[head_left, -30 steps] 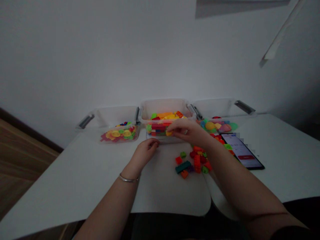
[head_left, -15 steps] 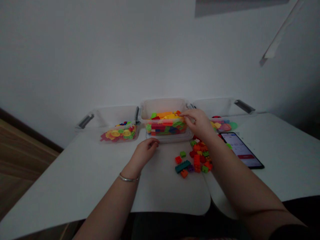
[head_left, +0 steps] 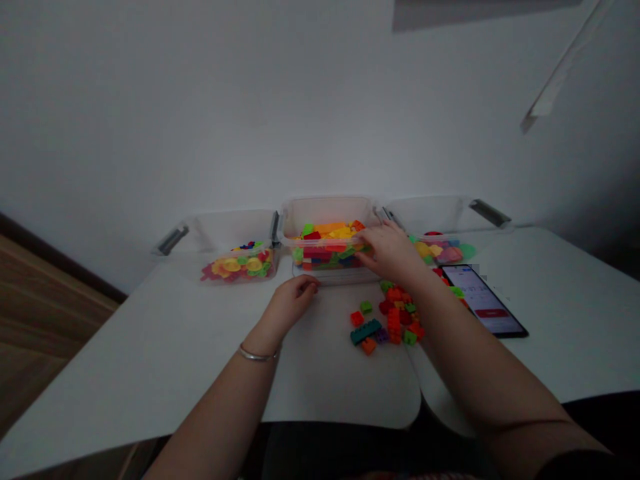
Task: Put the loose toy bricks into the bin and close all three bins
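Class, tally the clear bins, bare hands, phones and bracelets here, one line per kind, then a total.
Clear bins: 3 (left bin, middle bin, right bin)
Bare hands: 2 (left hand, right hand)
Phone: 1
Bracelet: 1
Total: 7

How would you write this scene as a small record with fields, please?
middle box: clear, holding coloured bricks
left box: clear, mixed small pieces inside
right box: clear, coloured pieces inside
loose bricks: in front of the right hand
right hand: at the middle box's right front; grip unclear
left hand: before the middle box
phone: screen lit
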Motion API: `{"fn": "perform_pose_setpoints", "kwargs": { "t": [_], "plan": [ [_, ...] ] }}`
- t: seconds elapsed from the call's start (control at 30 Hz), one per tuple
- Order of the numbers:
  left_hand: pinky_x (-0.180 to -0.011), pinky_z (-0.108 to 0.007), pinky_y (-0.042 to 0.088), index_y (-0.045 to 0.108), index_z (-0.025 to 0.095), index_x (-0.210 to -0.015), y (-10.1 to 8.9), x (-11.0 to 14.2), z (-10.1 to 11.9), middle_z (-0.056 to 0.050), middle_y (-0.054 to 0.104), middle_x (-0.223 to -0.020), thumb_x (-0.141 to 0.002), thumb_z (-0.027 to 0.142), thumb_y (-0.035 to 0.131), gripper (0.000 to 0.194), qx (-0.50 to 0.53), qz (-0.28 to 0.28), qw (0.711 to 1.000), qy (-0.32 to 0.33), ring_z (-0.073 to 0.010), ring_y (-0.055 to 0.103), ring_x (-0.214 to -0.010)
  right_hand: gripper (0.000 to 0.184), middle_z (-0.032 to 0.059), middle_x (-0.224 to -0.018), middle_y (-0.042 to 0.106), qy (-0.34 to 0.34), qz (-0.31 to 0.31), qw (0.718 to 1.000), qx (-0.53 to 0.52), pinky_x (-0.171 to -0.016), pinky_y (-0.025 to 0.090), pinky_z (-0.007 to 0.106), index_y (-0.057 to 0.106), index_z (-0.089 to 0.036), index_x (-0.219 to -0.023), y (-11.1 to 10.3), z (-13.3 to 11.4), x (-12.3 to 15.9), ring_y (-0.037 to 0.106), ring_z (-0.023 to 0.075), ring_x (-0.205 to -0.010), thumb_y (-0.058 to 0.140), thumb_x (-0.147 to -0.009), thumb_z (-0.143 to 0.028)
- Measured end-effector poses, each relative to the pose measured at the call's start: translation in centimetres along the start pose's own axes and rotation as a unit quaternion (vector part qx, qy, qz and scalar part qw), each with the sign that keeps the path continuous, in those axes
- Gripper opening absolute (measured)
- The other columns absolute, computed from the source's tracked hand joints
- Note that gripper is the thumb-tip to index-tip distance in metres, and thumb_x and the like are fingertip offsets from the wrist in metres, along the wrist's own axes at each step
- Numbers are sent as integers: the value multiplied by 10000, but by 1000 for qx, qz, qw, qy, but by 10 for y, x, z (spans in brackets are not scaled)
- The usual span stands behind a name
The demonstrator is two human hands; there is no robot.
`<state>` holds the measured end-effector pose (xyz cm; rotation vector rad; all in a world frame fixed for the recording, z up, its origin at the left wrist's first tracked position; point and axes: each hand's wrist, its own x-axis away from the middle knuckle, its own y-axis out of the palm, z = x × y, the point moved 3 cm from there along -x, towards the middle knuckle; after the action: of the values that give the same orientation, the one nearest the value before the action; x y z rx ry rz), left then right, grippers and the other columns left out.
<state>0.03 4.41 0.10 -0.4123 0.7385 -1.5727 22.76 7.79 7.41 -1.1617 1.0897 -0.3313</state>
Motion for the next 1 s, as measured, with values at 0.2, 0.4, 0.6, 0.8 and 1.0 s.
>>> {"fn": "perform_pose_setpoints", "kwargs": {
  "t": [0.2, 0.4, 0.6, 0.8, 1.0],
  "plan": [
    [-761, -320, 500, 693, 191, -960, 1, -1, -2, -51, 726, -864, -847, 340, 463, 296, -2, -11, 1000, 7, -216, 662, -823, 325, 102, -1150, 699, 7, 33, 995, -94, -1093, 326, 518, 639, -183, -1147, 0, 6, 1, 618, 268, -1106, 604, -845, -300],
    [-765, -316, 496, 689, 185, -962, 1, 0, -1, -52, 726, -866, -848, 337, 464, 295, 2, -11, 1000, 7, -215, 664, -825, 339, 131, -1153, 686, 45, 132, 978, -154, -966, 460, 426, 637, -155, -1164, -12, 7, 2, 606, 259, -1093, 529, -853, -236],
    [-762, -317, 493, 689, 179, -961, 1, 0, -2, -53, 725, -864, -845, 340, 456, 307, -2, -10, 1000, 11, -216, 662, -824, 229, 65, -921, 737, 60, 143, 972, -178, -733, 481, 303, 710, -194, -949, -34, -5, 5, 650, 185, -808, 499, -869, -234],
    [-771, -325, 497, 696, 179, -956, 0, 1, 2, -60, 727, -864, -837, 333, 466, 302, -2, -8, 1000, 8, -221, 662, -825, 183, 21, -836, 734, -24, -152, 969, -193, -631, 419, 251, 736, -218, -917, -24, -28, 7, 623, 143, -703, 567, -853, -250],
    [-765, -328, 501, 698, 177, -976, 1, -1, 0, -59, 724, -865, -841, 335, 469, 308, 5, 1, 1000, 11, -217, 661, -814, 277, 43, -988, 737, -12, -381, 917, -119, -652, 446, 283, 721, -229, -1038, -1, -35, 18, 663, 201, -816, 662, -774, -288]
  ]
}}
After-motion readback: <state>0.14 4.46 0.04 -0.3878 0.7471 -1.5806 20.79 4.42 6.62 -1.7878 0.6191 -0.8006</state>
